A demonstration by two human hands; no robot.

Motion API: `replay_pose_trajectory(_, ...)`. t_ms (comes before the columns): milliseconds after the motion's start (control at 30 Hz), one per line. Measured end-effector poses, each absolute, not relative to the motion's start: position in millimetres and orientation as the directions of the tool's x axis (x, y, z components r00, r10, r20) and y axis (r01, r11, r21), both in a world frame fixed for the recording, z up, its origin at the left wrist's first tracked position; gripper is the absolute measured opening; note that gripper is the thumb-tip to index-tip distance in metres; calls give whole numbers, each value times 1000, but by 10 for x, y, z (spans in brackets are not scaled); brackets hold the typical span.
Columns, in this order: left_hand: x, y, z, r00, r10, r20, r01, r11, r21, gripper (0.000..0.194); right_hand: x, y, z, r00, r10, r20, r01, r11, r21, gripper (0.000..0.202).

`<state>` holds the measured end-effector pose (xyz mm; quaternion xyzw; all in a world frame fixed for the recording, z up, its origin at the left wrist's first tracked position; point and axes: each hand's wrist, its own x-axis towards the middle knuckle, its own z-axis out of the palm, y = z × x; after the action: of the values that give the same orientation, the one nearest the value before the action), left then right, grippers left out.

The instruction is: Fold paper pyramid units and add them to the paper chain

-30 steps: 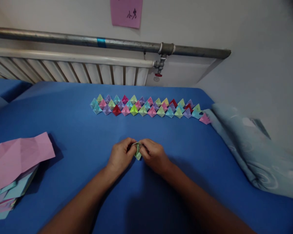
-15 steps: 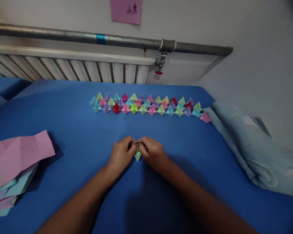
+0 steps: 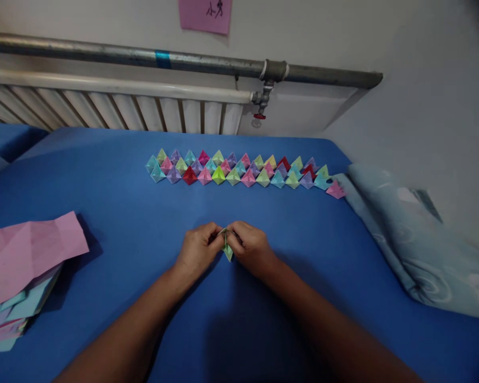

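Head view: left hand (image 3: 197, 249) and right hand (image 3: 251, 246) pinch green paper (image 3: 228, 252), perhaps touching the blue surface (image 3: 143, 210); radiator (image 3: 171, 114) behind.

Along the right edge of the blue table (image 3: 115, 205) we see a folded blue-green blanket (image 3: 403, 244) with swirls, one end near the far right corner. Beyond the far edge we find a white radiator (image 3: 171, 114), a metal pipe (image 3: 115, 55) banded in blue, a red-handled valve (image 3: 265, 96) and, higher, a pink note (image 3: 205, 16) against the wall (image 3: 323, 32).
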<state>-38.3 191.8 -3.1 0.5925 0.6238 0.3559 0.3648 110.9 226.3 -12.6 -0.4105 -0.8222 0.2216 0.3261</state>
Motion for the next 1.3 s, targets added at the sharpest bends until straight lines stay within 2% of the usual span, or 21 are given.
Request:
replay_pose_trajectory(233,-381,1935,-22,-67,992,-107,378,124,917,17,1142,2272,-9,-361,914,184,472,350,-809,13)
replay_pose_trajectory(500,-373,1923,18,-82,994,-66,425,95,900,16,1125,2243,-45,-359,901,242,528,410,-743,14)
replay_pose_trajectory(600,-349,1933,28,-65,986,-152,271,164,948,14,1128,2244,-56,-334,909,249,521,398,-755,14)
replay_pose_trajectory(667,-337,1939,40,-42,976,-214,155,218,964,22,1138,2257,-63,-309,917,251,515,383,-766,15)
replay_pose_trajectory(733,-344,1945,48,-68,971,-231,112,237,965,25,1147,2273,-68,-288,925,246,527,368,-766,16)
replay_pose_trajectory(833,-401,1961,40,-178,970,-163,210,200,957,19,1157,2281,-52,-298,932,205,603,350,-717,16)
replay_pose_trajectory(967,-500,1991,0,-260,963,-75,357,168,919,17,1190,2265,36,-386,920,65,717,343,-607,19)
replay_pose_trajectory(1033,-523,1997,-10,-255,964,-77,385,175,906,19,1230,2274,81,-391,919,41,735,339,-587,18)
replay_pose_trajectory(1133,-518,1979,9,-212,976,-42,468,139,873,17,1309,2333,105,-350,931,105,740,344,-578,14)
replay_pose_trajectory(1233,-491,1940,61,-138,986,96,586,3,810,15,1375,2406,84,-323,934,153,729,348,-590,10)
replay_pose_trajectory(1300,-475,1913,94,-83,980,181,630,-89,771,14,1399,2432,64,-328,936,125,712,332,-619,10)
